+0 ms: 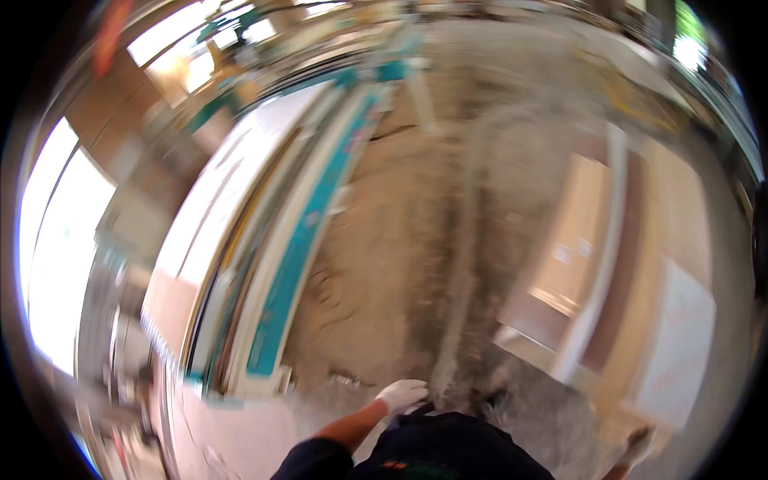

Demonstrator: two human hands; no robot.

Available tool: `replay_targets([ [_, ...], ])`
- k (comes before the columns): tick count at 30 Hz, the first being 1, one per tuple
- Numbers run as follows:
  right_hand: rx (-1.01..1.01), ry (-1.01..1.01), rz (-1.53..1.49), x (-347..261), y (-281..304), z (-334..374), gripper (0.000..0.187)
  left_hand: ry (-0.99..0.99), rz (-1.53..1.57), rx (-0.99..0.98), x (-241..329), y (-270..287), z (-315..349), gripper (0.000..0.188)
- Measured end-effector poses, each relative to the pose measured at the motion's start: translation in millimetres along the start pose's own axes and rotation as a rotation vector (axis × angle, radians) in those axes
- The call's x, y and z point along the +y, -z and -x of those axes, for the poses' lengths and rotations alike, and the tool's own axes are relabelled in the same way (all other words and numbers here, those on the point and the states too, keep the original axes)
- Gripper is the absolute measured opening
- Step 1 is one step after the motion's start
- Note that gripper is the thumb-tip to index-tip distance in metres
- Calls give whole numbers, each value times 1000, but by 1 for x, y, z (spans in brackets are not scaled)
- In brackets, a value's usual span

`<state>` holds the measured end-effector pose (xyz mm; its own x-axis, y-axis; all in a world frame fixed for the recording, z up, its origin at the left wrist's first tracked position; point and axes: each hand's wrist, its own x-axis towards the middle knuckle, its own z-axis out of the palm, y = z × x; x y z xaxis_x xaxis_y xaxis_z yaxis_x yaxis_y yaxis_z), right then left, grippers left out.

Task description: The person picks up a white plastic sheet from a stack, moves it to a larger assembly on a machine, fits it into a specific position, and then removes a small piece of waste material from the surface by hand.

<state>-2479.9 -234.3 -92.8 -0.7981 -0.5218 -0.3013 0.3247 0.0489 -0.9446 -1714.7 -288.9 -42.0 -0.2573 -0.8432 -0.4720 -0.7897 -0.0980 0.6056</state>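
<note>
My left hand (402, 394), in a white glove, hangs in front of my dark shirt (448, 448). Nothing is visibly held in it, but motion smears its fingers. Low on the right, my right hand (638, 445) is beside the near end of a stack of boards. A dark patch shows on it; whether that is the glove or something held, I cannot make out. Closest to this hand lie a white panel (676, 348) and a light wooden board (632, 320).
Left stands a bench-high stack of long boards, with a teal-faced strip (308, 240) along its edge. A dusty concrete floor (400, 240) runs between the stacks. On the right stack rest a tan cardboard piece (572, 236) and a long white strip (606, 264). Bright windows (64, 248) line the left.
</note>
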Motion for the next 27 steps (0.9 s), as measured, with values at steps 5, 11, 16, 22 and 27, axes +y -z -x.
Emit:
replay_targets([
  [5,-545,221,462,61,-226,138,24,-103,-255,33,-122,-31,29,39],
  [11,-1191,-38,719,79,-380,337,21,135,-59,491,-288,-114,135,37],
  [16,-1371,-232,904,126,-459,414,17,452,484,705,-338,-143,216,34],
  [22,-1601,-229,1299,192,-567,477,21,746,1352,900,-291,-50,232,40],
  [27,-1803,-323,1263,257,-676,570,19,543,869,1045,-382,-8,266,35],
])
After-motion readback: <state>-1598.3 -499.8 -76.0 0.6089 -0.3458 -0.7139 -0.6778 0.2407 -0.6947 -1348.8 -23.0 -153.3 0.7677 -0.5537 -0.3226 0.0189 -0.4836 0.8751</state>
